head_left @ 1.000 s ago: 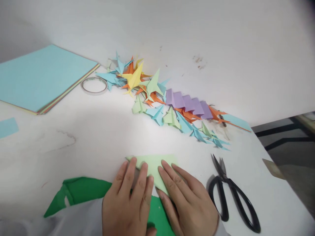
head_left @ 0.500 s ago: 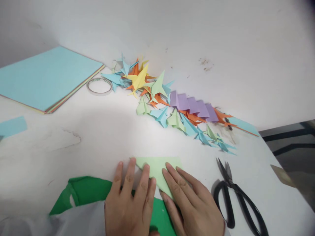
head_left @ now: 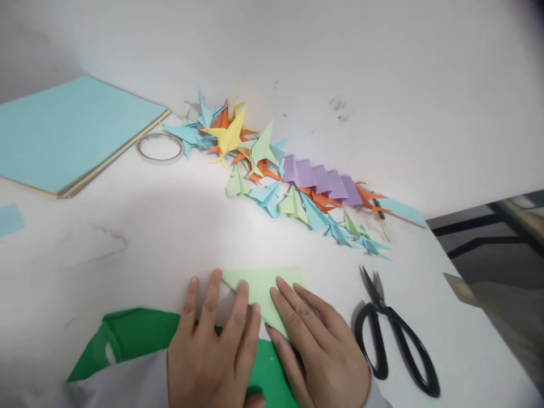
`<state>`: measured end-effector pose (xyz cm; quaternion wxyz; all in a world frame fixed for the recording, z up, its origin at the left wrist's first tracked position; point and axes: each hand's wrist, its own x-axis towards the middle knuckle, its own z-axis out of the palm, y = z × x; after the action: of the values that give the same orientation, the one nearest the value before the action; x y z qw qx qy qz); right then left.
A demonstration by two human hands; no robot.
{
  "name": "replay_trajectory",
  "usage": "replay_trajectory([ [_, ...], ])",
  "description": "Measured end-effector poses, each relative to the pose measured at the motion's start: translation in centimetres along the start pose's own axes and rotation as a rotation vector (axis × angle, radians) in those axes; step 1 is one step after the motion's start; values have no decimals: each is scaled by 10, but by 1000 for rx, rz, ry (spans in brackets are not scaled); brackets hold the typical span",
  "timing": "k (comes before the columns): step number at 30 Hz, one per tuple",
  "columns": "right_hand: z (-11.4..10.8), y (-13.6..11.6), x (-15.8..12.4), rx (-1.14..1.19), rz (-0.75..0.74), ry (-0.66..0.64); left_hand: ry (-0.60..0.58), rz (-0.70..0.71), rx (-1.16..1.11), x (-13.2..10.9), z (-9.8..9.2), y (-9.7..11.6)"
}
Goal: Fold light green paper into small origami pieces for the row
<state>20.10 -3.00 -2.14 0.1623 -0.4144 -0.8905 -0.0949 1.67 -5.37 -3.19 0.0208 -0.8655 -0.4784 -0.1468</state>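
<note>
A light green folded sheet of paper (head_left: 263, 283) lies flat on the white table (head_left: 170, 232) near the front edge. My left hand (head_left: 210, 351) rests flat beside and on its left part, fingers stretched out. Pressing on the right part of the sheet is my right hand (head_left: 317, 345), its fingers also straight and together. A darker green sheet (head_left: 136, 334) lies under my left hand and sleeve.
Black scissors (head_left: 393, 334) lie just right of my right hand. A row of folded paper cranes (head_left: 263, 164) in several colours runs along the wall. A tape roll (head_left: 160, 148) and a stack of coloured paper (head_left: 68, 133) sit at the back left. The table ends at the right.
My left hand has slid a little to the left along the paper, fingers spreading. The right hand stays pressed on the sheet. The view shifted slightly.
</note>
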Motion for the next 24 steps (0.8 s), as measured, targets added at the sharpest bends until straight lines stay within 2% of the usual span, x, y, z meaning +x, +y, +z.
replay_trajectory([
  [6, -1, -4, 4, 22, 46, 23, -47, -14, 8, 2, -3, 0],
  [24, 1, -3, 2, 45, 50, -12, -4, 3, 7, 1, 0, -1],
])
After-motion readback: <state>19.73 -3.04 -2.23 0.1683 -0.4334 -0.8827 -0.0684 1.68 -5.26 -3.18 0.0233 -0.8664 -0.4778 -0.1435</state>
